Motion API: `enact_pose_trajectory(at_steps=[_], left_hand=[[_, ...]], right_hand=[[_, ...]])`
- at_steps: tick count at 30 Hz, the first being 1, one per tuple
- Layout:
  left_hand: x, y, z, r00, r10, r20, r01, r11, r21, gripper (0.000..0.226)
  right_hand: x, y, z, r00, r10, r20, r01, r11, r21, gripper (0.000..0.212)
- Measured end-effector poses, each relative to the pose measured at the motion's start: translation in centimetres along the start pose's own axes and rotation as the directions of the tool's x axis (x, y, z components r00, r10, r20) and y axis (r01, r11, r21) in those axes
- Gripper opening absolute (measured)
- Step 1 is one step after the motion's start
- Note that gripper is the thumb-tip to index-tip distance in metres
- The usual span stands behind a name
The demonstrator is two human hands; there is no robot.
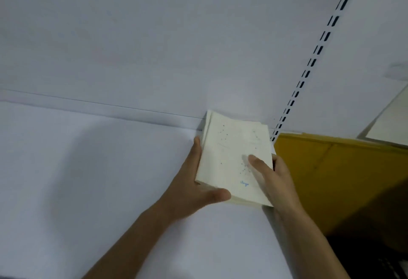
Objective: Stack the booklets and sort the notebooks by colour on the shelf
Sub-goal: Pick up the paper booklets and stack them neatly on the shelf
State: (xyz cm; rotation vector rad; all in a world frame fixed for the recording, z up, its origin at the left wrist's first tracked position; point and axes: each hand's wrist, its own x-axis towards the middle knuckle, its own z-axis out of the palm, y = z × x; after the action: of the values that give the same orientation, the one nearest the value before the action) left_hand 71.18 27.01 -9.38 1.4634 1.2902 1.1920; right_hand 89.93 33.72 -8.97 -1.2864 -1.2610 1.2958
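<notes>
Stack of cream booklets (pixel 229 153) seen at back right corner of white shelf (pixel 99 168), far edge close to back wall, just beside slotted upright (pixel 313 58). Top cover marked with small dots and blue word near front edge. Stack gripped by 2 hands. Left hand (pixel 189 181) clamped on left edge: fingers laid along side, thumb curled at near corner. Right hand (pixel 276 181) clamped on right edge: thumb pressed on top cover, fingers hidden behind stack. Yellow board (pixel 331 168) seen right of shelf.
</notes>
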Motion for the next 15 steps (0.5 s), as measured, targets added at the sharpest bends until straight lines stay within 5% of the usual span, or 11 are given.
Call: enact_pose_trajectory(at_steps=[3, 7, 11, 15], left_hand=[[0.3, 0.1, 0.4, 1.000, 0.003, 0.013, -0.004, 0.995, 0.095, 0.141], [0.5, 0.1, 0.4, 0.999, 0.009, -0.037, -0.003, 0.985, 0.170, 0.125], [0.6, 0.3, 0.7, 0.993, 0.014, -0.116, 0.012, 0.976, 0.218, 0.120], [0.4, 0.3, 0.9, 0.986, 0.014, -0.169, 0.038, 0.953, 0.301, 0.123]], right_hand=[[0.4, 0.3, -0.5, 0.989, 0.097, 0.111, -0.115, 0.978, 0.171, 0.109], [0.5, 0.1, -1.6, 0.948, 0.147, 0.282, -0.197, 0.967, 0.159, 0.107], [1.4, -0.2, -1.2, 0.977, 0.036, 0.209, -0.026, 0.998, -0.048, 0.101], [1.9, -0.5, -1.3, 0.987, 0.040, 0.155, -0.051, 0.997, 0.063, 0.082]])
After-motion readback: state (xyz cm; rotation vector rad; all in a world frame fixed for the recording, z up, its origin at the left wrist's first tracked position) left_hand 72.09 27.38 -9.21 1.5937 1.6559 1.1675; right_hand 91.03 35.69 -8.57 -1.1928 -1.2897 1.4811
